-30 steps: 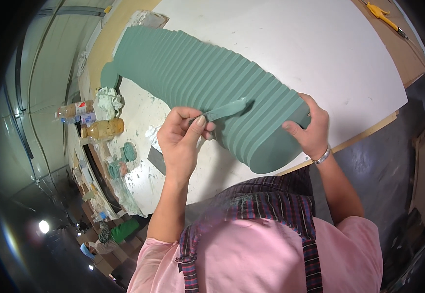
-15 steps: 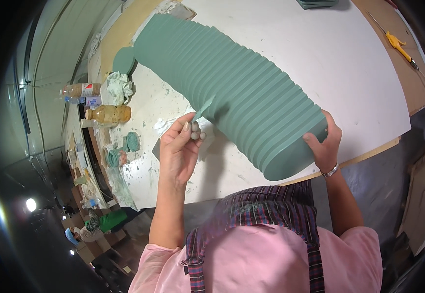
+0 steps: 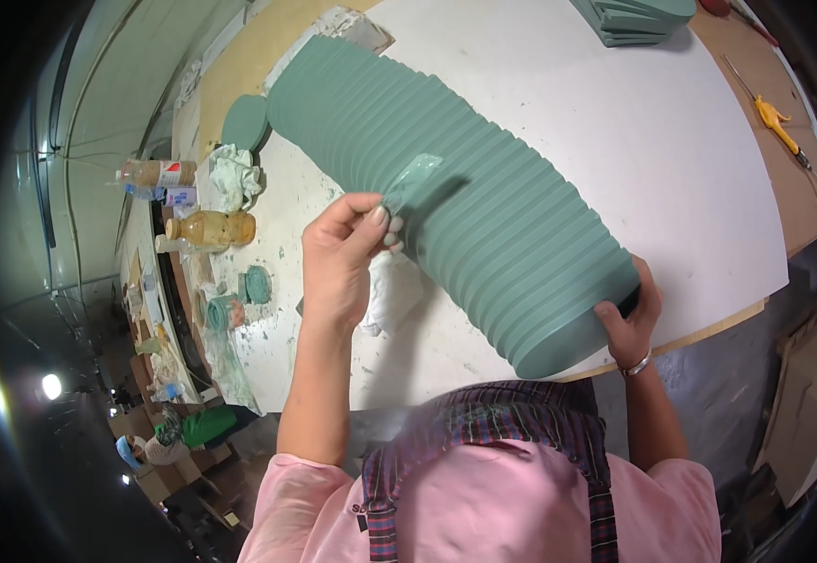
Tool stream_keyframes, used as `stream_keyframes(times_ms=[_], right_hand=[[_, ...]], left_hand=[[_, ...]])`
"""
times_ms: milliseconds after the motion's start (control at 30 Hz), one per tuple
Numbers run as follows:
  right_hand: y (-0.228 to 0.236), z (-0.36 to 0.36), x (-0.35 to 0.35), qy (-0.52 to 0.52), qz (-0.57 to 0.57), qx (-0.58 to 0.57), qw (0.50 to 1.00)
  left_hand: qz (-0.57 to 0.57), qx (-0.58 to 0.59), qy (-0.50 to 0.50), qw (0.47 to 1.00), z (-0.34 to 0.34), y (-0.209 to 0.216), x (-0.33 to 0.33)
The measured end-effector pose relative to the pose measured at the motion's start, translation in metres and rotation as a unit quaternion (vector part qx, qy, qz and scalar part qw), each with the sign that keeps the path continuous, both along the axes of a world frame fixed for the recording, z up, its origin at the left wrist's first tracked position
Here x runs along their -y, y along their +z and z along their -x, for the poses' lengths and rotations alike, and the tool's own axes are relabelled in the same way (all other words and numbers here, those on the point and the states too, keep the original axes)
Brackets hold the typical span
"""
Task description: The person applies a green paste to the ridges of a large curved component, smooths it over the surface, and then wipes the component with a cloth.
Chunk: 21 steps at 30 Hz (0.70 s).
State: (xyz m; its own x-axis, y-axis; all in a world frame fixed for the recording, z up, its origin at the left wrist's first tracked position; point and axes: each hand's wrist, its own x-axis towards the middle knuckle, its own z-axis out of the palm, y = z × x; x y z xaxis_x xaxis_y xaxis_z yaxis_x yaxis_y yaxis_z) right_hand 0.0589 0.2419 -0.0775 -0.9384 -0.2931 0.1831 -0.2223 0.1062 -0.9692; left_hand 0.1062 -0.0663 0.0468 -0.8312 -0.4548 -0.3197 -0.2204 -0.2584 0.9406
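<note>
A long leaning row of matte green oval plates (image 3: 469, 202) runs diagonally across the white table, their edges overlapping. My left hand (image 3: 345, 249) pinches a thin, flat, green-coated strip (image 3: 418, 176) between thumb and fingers. Glossy and bent, the strip hangs over the near-left edges of the row; whether it touches them I cannot tell. Pale covers sit on some of that hand's fingertips. At the near right end, my right hand (image 3: 635, 324) grips the end plate, its thumb on the front and its fingers round the far side.
Crumpled white cloth (image 3: 392, 296) lies beneath my left hand. Along the left stand bottles (image 3: 211, 228), crumpled paper (image 3: 235, 176), a green roll (image 3: 257, 283) and a loose green disc (image 3: 245, 122). More green pieces (image 3: 634, 21) and a yellow air gun (image 3: 772, 117) are at far right.
My left hand has lifted slightly away, and the strip now shows its glossy face, turned further over the row. My right hand stays on the end plate. The whole view has shifted a little.
</note>
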Motion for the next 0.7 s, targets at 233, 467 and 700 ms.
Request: stream_keyframes(times_ms=[233,467,700], right_hand=[[0.006,0.000,0.002,-0.008,-0.030,0.022,0.999],[0.006,0.002,0.001,-0.010,-0.039,0.018,0.999],[0.005,0.003,0.003,-0.011,-0.040,0.002,0.999]], left_hand=[[0.438,-0.002,-0.104,0.893,0.035,-0.008,-0.003],[0.568,-0.037,-0.135,0.811,0.055,-0.011,-0.002],[0.551,-0.047,-0.133,0.823,0.057,-0.015,-0.002]])
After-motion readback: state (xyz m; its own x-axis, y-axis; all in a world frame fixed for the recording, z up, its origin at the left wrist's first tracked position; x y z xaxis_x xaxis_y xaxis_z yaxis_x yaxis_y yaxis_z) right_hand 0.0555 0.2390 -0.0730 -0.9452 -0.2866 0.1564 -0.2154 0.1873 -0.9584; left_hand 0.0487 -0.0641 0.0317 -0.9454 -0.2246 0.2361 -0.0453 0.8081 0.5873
